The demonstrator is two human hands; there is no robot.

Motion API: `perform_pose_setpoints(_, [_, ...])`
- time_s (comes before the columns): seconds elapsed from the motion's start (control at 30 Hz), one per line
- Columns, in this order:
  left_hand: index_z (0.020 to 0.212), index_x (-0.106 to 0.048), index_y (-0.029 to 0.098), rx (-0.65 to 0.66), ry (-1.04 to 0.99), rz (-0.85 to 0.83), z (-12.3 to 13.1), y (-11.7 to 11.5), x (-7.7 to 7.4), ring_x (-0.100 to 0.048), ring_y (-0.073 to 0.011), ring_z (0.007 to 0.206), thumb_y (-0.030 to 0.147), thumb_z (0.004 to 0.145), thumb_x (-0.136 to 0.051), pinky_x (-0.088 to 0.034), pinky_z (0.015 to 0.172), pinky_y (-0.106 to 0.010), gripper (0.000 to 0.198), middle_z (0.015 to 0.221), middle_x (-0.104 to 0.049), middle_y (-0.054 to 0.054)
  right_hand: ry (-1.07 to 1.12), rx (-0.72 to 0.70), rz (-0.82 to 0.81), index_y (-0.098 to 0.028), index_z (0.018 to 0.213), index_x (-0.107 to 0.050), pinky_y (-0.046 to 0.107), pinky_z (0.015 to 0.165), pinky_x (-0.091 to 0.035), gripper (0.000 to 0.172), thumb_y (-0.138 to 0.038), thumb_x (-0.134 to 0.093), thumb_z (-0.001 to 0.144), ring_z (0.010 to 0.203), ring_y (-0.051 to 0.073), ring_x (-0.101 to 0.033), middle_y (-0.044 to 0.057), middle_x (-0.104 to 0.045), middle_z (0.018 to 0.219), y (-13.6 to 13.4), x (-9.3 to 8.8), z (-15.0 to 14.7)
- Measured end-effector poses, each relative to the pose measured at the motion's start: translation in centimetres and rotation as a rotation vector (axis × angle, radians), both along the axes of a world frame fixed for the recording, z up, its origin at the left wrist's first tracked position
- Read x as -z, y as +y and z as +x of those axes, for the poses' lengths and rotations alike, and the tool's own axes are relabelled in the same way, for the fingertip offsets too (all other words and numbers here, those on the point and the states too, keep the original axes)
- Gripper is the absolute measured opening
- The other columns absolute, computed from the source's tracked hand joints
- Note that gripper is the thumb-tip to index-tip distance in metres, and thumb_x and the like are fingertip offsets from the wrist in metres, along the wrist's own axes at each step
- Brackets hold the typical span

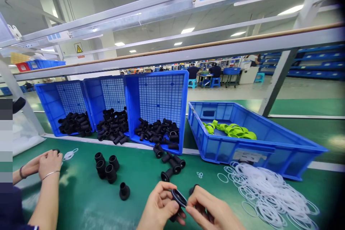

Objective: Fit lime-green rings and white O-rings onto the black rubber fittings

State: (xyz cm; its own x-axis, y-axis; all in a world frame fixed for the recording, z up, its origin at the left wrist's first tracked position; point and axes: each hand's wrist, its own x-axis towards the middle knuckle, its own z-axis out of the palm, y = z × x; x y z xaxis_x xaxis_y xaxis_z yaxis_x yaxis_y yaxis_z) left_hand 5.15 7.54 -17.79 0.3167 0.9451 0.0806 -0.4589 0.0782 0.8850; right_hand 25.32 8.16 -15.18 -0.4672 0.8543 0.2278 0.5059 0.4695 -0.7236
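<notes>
My left hand is closed around a black flanged fitting, its wide round mouth tilted up. A thin pale line, which looks like a white ring, runs along that rim. The thumb and forefinger of my right hand pinch the rim's right edge. Another black piece shows behind my right fingers; whether that hand holds it is hidden. Just beyond my hands lie several loose black fittings. A big heap of thin white rings spreads to the right, with a few small rings nearer.
Three blue bins on their sides hold black fittings. A blue tray contains lime-green bands. Several black fittings stand upright at left. A co-worker's hands work at far left, near white rings. A shelf rail crosses above.
</notes>
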Motion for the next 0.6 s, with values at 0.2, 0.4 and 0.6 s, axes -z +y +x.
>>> perform_pose_setpoints(0.2, [0.102, -0.062, 0.013, 0.248, -0.246, -0.040, 1.4, -0.4, 1.2, -0.069, -0.0144, 0.067, 0.052, 0.078, -0.082, -0.049, 0.056, -0.018, 0.049, 0.084, -0.068, -0.008, 0.471, -0.212, -0.584, -0.023, 0.084, -0.041, 0.019, 0.046, -0.025, 0.059, -0.075, -0.069, 0.078, 0.060, 0.011, -0.052, -0.001, -0.061, 0.071, 0.5, 0.1, -0.3])
perform_pose_setpoints(0.4, [0.117, -0.058, 0.014, 0.319, 0.053, 0.002, -0.4, 0.1, -0.3, -0.069, -0.0226, 0.079, 0.071, 0.073, -0.075, -0.052, 0.070, -0.029, 0.074, 0.089, -0.069, -0.013, 0.371, -0.077, -0.551, -0.020, 0.081, -0.042, 0.015, 0.040, -0.028, 0.060, -0.078, -0.061, 0.082, 0.047, 0.005, -0.035, -0.007, -0.042, 0.065, 1.4, 2.0, -0.1])
perform_pose_setpoints(0.6, [0.124, -0.056, 0.015, 0.204, 0.402, 0.144, -0.6, 2.7, -2.6, -0.066, -0.0298, 0.098, 0.070, 0.074, -0.075, -0.051, 0.087, -0.038, 0.077, 0.099, -0.068, -0.016, 0.311, 0.286, -0.370, -0.021, 0.083, -0.050, 0.020, 0.044, -0.035, 0.056, -0.076, -0.046, 0.089, 0.054, 0.010, -0.041, -0.004, -0.043, 0.068, 2.3, 2.9, 5.4])
